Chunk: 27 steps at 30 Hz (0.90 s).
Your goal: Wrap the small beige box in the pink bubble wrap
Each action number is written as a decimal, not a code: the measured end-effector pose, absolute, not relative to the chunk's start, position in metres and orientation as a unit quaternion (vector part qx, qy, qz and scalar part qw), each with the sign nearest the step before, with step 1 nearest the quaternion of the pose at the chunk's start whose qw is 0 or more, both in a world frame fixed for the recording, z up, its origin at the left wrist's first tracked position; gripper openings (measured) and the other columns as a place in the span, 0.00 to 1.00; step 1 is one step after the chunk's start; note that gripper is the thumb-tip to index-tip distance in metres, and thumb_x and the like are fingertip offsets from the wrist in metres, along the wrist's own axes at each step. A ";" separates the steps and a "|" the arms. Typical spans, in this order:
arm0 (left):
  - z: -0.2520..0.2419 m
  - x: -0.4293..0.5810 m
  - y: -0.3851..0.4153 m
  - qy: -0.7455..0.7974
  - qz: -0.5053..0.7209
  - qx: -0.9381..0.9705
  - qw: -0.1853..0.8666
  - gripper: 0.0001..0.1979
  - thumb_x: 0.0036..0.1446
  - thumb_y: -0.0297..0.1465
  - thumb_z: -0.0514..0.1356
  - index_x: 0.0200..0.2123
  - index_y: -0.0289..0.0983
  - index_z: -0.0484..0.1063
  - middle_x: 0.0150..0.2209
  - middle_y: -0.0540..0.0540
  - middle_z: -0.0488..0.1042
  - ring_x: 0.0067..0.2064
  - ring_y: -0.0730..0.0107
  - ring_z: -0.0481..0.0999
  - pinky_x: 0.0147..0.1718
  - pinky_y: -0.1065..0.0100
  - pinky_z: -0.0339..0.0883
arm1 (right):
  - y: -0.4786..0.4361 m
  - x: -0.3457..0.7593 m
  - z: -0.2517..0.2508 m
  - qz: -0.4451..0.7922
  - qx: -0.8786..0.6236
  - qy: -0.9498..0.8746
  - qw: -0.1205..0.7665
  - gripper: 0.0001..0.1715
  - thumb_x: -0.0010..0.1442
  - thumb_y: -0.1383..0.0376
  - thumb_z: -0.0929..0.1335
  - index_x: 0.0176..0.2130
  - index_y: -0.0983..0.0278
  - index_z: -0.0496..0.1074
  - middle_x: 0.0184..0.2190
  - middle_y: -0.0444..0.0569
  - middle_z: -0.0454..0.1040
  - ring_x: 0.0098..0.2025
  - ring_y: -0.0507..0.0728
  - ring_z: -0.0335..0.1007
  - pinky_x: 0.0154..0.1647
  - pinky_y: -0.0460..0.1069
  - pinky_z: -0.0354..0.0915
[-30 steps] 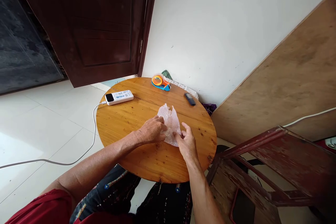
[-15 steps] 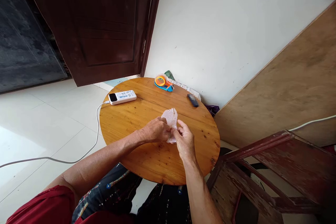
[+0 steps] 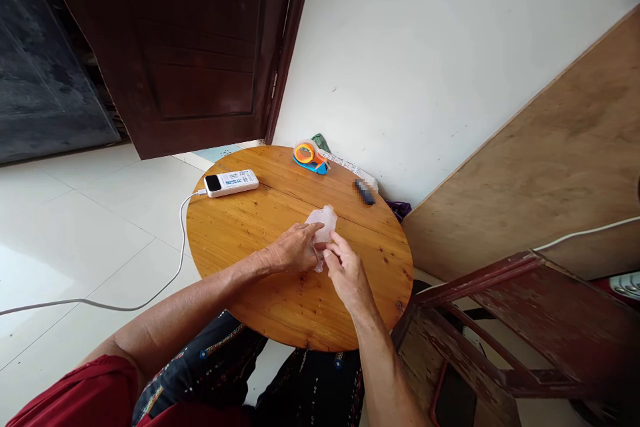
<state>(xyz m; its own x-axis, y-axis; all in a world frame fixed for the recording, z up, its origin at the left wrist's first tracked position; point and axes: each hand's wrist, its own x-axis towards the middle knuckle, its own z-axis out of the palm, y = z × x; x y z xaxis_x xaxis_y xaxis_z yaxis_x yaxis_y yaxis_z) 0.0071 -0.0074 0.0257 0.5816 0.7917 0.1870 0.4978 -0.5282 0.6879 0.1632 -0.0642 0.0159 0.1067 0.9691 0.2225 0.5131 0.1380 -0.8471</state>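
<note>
A small bundle of translucent, pale pink bubble wrap (image 3: 324,217) is between my two hands, over the middle of the round wooden table (image 3: 240,240). My left hand (image 3: 299,247) grips its left side, thumb and fingers closed around the plastic. From the right, my right hand (image 3: 346,268) has its fingertips on the edge of the wrap, the fingers bent and pinching near its lower part. Whatever is inside the wrap, if anything, I cannot make out.
A white power bank (image 3: 233,183) with a plugged-in cable (image 3: 181,240) lies at the table's left edge. At the back sits an orange and blue tape dispenser (image 3: 310,157); a dark, blurred object (image 3: 364,191) lies to its right. A worn wooden chair (image 3: 465,333) stands at right.
My right hand's fingers have shifted along the wrap's right side, and the wrap now lies flatter and smoother at its top. My left hand keeps its hold. The view has turned slightly.
</note>
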 end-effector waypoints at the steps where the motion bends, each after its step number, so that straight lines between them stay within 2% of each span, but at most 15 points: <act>1: 0.025 0.006 -0.008 0.383 0.256 0.828 0.318 0.37 0.47 0.29 0.63 0.62 0.31 0.61 0.45 0.39 0.77 0.46 0.57 0.76 0.49 0.59 0.70 | -0.066 0.163 0.016 0.267 -0.592 -0.629 0.427 0.30 0.60 0.62 0.63 0.61 0.66 0.65 0.42 0.53 0.81 0.41 0.58 0.78 0.40 0.52 0.73; 4: 0.023 0.002 -0.008 0.383 0.282 0.793 0.380 0.34 0.49 0.30 0.61 0.61 0.34 0.63 0.41 0.45 0.76 0.37 0.67 0.75 0.41 0.65 0.72 | -0.072 0.157 0.017 0.249 -0.580 -0.670 0.391 0.34 0.59 0.65 0.64 0.63 0.64 0.60 0.46 0.54 0.80 0.39 0.58 0.78 0.40 0.52 0.72; 8: 0.022 0.003 -0.010 0.419 0.294 0.770 0.380 0.30 0.48 0.29 0.61 0.57 0.34 0.67 0.45 0.42 0.74 0.39 0.67 0.74 0.40 0.66 0.72 | -0.077 0.147 0.021 0.135 -0.616 -0.705 0.325 0.36 0.59 0.68 0.64 0.65 0.62 0.57 0.46 0.53 0.79 0.41 0.61 0.77 0.40 0.53 0.70; 11: 0.020 0.008 -0.010 0.439 0.286 0.770 0.365 0.28 0.48 0.27 0.60 0.55 0.35 0.69 0.46 0.42 0.72 0.39 0.67 0.74 0.40 0.66 0.72 | -0.079 0.144 0.025 0.111 -0.625 -0.715 0.292 0.40 0.57 0.71 0.64 0.67 0.64 0.54 0.46 0.53 0.79 0.40 0.61 0.77 0.39 0.54 0.70; 14: 0.015 0.011 -0.009 0.432 0.286 0.779 0.352 0.27 0.48 0.25 0.60 0.54 0.35 0.70 0.44 0.43 0.72 0.40 0.66 0.74 0.42 0.66 0.72 | -0.080 0.149 0.027 0.153 -0.604 -0.719 0.308 0.42 0.55 0.71 0.64 0.67 0.63 0.53 0.46 0.51 0.79 0.36 0.58 0.75 0.39 0.53 0.70; 17: 0.010 0.012 -0.007 0.422 0.295 0.786 0.344 0.27 0.47 0.25 0.61 0.54 0.34 0.71 0.43 0.43 0.72 0.41 0.65 0.74 0.45 0.64 0.72 | -0.078 0.162 0.026 0.222 -0.595 -0.674 0.377 0.37 0.57 0.67 0.65 0.64 0.63 0.58 0.47 0.51 0.79 0.32 0.54 0.73 0.38 0.52 0.70; 21: 0.008 0.011 -0.009 0.420 0.298 0.783 0.348 0.29 0.46 0.25 0.62 0.55 0.34 0.70 0.45 0.42 0.72 0.43 0.63 0.74 0.46 0.64 0.71 | -0.068 0.185 0.019 0.282 -0.658 -0.516 0.471 0.31 0.54 0.58 0.68 0.56 0.67 0.66 0.42 0.53 0.78 0.29 0.54 0.72 0.27 0.49 0.68; 24: 0.007 0.010 -0.011 0.422 0.304 0.779 0.350 0.29 0.47 0.26 0.60 0.55 0.34 0.70 0.47 0.41 0.72 0.44 0.62 0.74 0.47 0.63 0.71 | -0.056 0.196 0.015 0.363 -0.671 -0.431 0.482 0.34 0.49 0.56 0.72 0.53 0.67 0.68 0.42 0.55 0.77 0.32 0.57 0.74 0.19 0.46 0.63; 27: 0.005 0.010 -0.012 0.420 0.301 0.784 0.344 0.28 0.47 0.26 0.60 0.55 0.35 0.70 0.48 0.41 0.73 0.47 0.60 0.73 0.50 0.62 0.70 | -0.040 0.198 0.015 0.428 -0.659 -0.398 0.474 0.33 0.45 0.57 0.74 0.49 0.67 0.69 0.37 0.55 0.77 0.33 0.58 0.75 0.16 0.45 0.61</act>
<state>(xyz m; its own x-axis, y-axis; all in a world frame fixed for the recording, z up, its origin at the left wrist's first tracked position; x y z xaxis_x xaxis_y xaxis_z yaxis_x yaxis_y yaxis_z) 0.0096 -0.0119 0.0048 0.4657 0.8658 0.1832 0.4512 -0.4104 0.7925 0.1984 -0.0401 0.0148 0.3172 0.9297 -0.1871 0.1189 -0.2347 -0.9648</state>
